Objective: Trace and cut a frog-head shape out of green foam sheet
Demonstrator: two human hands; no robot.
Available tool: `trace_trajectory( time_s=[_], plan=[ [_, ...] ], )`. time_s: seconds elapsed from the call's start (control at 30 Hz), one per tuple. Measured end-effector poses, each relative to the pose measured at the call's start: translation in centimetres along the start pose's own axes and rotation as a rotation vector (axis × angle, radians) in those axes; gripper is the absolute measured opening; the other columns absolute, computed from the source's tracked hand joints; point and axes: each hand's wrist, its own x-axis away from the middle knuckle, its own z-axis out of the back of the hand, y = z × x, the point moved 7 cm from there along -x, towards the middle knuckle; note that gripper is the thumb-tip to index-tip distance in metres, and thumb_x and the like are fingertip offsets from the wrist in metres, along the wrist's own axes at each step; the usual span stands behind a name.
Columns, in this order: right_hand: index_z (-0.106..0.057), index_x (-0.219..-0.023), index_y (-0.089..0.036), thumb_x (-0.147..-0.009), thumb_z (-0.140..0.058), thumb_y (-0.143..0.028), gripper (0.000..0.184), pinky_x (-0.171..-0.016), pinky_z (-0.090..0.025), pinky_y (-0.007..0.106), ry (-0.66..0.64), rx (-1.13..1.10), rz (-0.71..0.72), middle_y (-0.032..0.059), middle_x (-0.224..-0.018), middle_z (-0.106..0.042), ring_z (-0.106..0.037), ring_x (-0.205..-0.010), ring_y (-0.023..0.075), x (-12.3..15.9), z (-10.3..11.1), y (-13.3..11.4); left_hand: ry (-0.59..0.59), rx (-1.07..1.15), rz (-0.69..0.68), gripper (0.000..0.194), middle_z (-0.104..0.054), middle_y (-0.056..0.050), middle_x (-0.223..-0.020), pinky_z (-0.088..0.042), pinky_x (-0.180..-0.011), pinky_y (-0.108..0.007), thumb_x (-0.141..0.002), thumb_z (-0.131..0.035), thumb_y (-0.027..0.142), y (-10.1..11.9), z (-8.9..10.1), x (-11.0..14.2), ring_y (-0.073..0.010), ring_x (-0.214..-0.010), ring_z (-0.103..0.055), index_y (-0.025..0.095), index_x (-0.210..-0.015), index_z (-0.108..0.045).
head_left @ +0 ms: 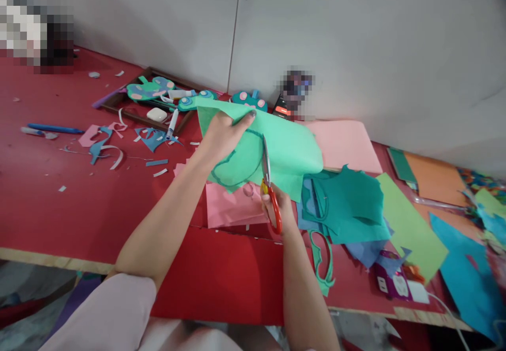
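Note:
My left hand (227, 132) pinches the upper edge of a mint-green sheet (292, 143), thumb on top; whether it is paper or felt I cannot tell. A rounded outline is drawn on the sheet in dark marker. My right hand (281, 203) grips red-handled scissors (273, 208), fingers round the handles. Their blades point up and lie against the sheet, close to the drawn outline. Under the sheet's lower edge lies a pink sheet (233, 211). Teal sheets (351, 203), one with a drawn outline, sit right of my right hand.
A brown frame (148, 71) holds decorated cut-outs, markers and a white case (157, 114). A phone (294, 93) leans on the wall. Scraps litter the red table (98, 198) at left. Right are a green sheet (415, 230), a purple box (391, 280) and a white cable (446, 306).

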Motion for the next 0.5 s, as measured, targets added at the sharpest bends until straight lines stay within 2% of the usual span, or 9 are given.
trace_trajectory(
  time_s=[0.5],
  plan=[
    [-0.042, -0.072, -0.019, -0.082, -0.047, -0.051, 0.034, -0.046, -0.024, 0.021, -0.002, 0.003, 0.001, -0.005, -0.056, -0.033, -0.031, -0.05, 0.0081, -0.04, 0.02, 0.07, -0.01, -0.029, -0.022, 0.024, -0.067, 0.0, -0.079, -0.049, -0.081, -0.028, -0.083, -0.051, 0.041, 0.17, 0.05, 0.04, -0.0177, -0.084, -0.063, 0.019, -0.079, -0.058]
  ],
)
